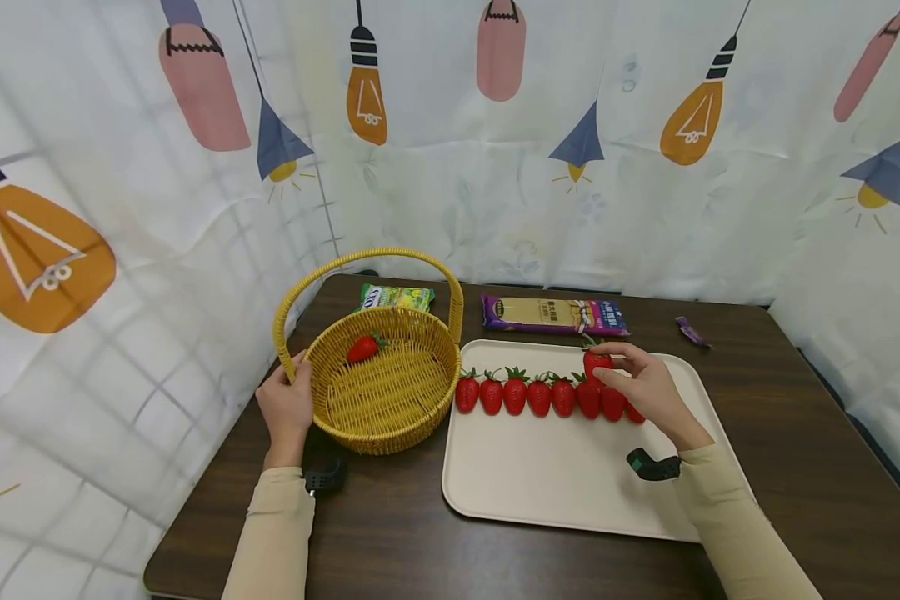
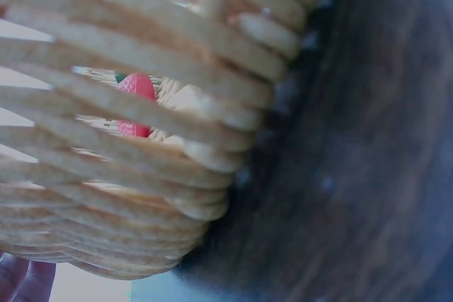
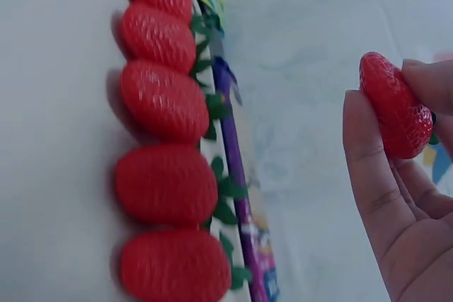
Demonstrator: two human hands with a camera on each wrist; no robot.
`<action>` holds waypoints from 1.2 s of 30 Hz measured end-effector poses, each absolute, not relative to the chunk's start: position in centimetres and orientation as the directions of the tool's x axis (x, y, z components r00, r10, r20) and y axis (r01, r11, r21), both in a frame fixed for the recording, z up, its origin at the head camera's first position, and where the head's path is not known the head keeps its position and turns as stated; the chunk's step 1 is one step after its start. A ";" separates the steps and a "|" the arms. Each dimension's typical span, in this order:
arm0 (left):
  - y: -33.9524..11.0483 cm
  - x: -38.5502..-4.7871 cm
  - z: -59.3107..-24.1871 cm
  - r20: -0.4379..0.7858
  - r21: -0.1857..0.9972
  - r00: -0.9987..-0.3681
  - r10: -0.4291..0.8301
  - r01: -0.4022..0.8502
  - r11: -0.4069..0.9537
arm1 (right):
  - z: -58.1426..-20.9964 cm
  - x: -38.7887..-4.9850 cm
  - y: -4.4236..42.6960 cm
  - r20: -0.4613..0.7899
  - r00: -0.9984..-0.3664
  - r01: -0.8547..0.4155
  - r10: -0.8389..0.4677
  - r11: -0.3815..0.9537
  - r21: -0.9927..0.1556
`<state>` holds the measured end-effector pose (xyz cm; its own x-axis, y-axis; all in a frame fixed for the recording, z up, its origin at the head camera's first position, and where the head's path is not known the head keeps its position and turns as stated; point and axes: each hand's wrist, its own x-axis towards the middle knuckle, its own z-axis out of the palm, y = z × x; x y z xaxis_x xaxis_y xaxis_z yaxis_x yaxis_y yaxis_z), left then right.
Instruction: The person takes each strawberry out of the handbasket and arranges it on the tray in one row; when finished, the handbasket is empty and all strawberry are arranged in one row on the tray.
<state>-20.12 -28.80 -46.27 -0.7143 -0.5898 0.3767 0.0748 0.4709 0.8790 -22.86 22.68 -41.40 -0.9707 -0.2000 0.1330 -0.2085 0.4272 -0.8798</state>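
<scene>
My right hand [image 1: 640, 383] pinches a strawberry [image 3: 393, 107] between thumb and fingers, raised above the tray. Below it, a row of several strawberries [image 1: 538, 398] lies on the cream tray [image 1: 547, 475], their green leaves toward the back. At the left, my left hand [image 1: 287, 403] grips the yellow wicker basket [image 1: 378, 437] by its left side, near the foot of the tall handle. Inside the basket lies one strawberry [image 1: 362, 348], which also shows through the weave in the left wrist view. Basketwork hides most of the left fingers there.
Behind the basket lies a green snack packet [image 1: 397, 297]. A purple-ended packet [image 1: 555, 315] lies behind the tray, and a small purple wrapper [image 1: 692, 332] at the back right. The dark wooden table [image 1: 390, 533] meets a printed curtain [image 1: 457, 192] at the back and left.
</scene>
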 end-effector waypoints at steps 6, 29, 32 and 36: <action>-28.7 -20.1 -46.2 0.354 0.887 -0.728 -0.587 0.062 0.458 | -42.2 -22.3 25.5 0.160 -0.980 -0.196 -0.118 0.433 -0.880; -28.7 -20.1 -46.2 0.362 0.884 -0.723 -0.588 0.066 0.463 | -46.3 -21.0 32.8 0.083 -0.990 -0.058 0.118 0.198 -0.978; -28.7 -20.1 -46.2 0.374 0.878 -0.718 -0.587 0.070 0.474 | -46.5 -20.9 33.1 0.065 -0.990 -0.033 0.123 0.252 -0.967; -28.7 -20.0 -46.1 0.370 0.879 -0.719 -0.588 0.065 0.473 | -46.8 -20.9 33.5 0.028 -0.989 0.027 0.142 0.372 -0.928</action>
